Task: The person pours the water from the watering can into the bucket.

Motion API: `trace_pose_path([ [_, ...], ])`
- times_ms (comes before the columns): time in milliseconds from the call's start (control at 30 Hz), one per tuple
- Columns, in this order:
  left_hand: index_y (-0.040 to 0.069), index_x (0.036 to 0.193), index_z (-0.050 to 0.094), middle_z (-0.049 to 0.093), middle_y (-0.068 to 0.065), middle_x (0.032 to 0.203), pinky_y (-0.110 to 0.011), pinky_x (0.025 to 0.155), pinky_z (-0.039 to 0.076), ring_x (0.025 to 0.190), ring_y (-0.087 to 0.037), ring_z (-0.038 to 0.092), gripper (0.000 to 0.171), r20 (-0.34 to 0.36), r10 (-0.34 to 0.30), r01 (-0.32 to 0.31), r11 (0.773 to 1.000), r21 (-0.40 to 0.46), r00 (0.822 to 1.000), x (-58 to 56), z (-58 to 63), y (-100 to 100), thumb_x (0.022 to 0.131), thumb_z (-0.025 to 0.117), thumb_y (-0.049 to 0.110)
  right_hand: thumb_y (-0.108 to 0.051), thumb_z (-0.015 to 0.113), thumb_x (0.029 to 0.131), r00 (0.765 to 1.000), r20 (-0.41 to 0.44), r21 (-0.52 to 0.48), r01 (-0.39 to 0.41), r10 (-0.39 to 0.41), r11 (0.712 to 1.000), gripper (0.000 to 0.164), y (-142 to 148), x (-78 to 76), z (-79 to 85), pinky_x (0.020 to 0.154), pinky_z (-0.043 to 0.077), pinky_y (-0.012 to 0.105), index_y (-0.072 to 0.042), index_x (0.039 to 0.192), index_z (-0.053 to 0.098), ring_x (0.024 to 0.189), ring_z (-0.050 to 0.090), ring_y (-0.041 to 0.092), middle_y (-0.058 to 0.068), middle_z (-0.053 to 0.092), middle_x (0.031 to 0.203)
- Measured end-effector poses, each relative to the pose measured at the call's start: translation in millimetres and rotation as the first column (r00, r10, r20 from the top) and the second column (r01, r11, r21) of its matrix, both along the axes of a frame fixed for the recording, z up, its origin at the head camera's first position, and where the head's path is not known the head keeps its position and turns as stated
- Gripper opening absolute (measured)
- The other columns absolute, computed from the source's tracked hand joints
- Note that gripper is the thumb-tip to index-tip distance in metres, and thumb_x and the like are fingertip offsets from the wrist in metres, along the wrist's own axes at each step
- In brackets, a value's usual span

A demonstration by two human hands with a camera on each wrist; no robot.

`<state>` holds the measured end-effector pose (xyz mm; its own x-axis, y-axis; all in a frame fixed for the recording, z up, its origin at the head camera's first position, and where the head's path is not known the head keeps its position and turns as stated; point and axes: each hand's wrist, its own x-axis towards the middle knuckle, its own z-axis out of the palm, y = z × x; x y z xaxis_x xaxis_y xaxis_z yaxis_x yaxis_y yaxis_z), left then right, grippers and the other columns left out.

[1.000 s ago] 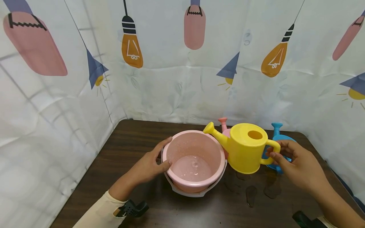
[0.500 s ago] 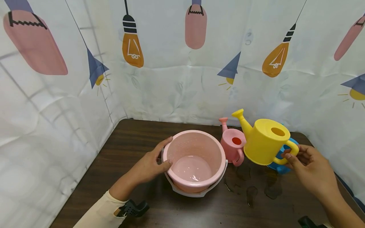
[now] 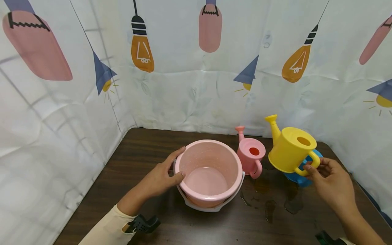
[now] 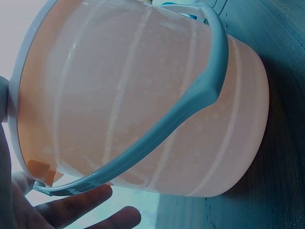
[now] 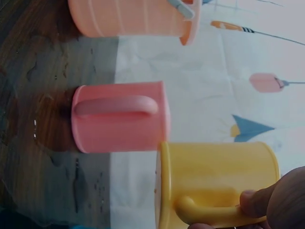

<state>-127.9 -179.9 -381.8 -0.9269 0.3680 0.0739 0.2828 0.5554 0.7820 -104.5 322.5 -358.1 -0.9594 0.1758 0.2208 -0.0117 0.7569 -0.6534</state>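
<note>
A pink bucket with a pale carrying handle stands on the table, and a little water shows in its bottom. My left hand holds its left rim, thumb at the near side and forefinger farther back; other fingers spread beside the wall in the left wrist view. My right hand grips the handle of a yellow watering can, pinched between thumb and fingers. That can hangs above the table, spout up and to the left. Behind it, a blue watering can is mostly hidden.
A pink watering can stands between the bucket and the yellow one. Small puddles lie on the dark wooden table. A printed white curtain hangs behind and at the left.
My right hand has carried the yellow watering can from beside the bucket's rim to the right and slightly up, uncovering the pink can. My left hand and the bucket have stayed put.
</note>
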Motion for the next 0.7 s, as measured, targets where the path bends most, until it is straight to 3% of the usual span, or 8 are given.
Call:
trace_pose_path([
  [100,0.035,0.162,0.024,0.051,-0.018,0.148,-0.049,0.094,0.051,0.118,-0.027,0.063,0.078,0.003,0.0,0.0,1.0,0.0,1.0,0.2,0.1,0.0,0.096,0.064,0.04,-0.037,0.061,0.103,1.0,0.008,0.005,0.016,-0.016,1.0,0.058,-2.5,-3.0,-5.8,0.06,0.046,0.014,0.011,0.134,0.047,0.105,0.064,0.047,0.037,0.06,0.126],
  [367,0.034,0.162,0.025,0.05,-0.018,0.148,-0.05,0.094,0.051,0.118,-0.027,0.063,0.078,0.01,0.006,-0.006,1.0,-0.001,1.0,0.7,0.9,-0.4,0.096,0.064,0.041,-0.037,0.061,0.103,1.0,-0.007,0.011,0.025,-0.025,1.0,0.055,-12.8,-10.3,-20.2,0.067,0.044,0.03,0.01,0.13,0.052,0.108,0.059,0.046,0.033,0.063,0.122],
  [600,0.034,0.163,0.024,0.051,-0.019,0.148,-0.049,0.093,0.051,0.117,-0.027,0.063,0.079,0.007,0.004,-0.004,1.0,-0.003,1.0,1.1,1.6,-0.6,0.095,0.064,0.041,-0.032,0.061,0.104,0.999,-0.042,0.002,0.031,-0.031,1.0,0.046,-20.7,-14.1,-34.0,0.062,0.045,0.019,0.008,0.126,0.054,0.103,0.063,0.042,0.03,0.066,0.116],
  [700,0.034,0.163,0.024,0.051,-0.019,0.148,-0.049,0.093,0.051,0.117,-0.027,0.063,0.079,0.007,0.002,-0.002,1.0,0.004,1.0,1.2,1.3,-0.2,0.095,0.064,0.041,-0.031,0.061,0.104,0.999,-0.036,0.001,0.04,-0.04,0.999,0.044,-23.6,-15.3,-38.7,0.06,0.045,0.021,0.007,0.124,0.054,0.099,0.063,0.04,0.03,0.067,0.114],
])
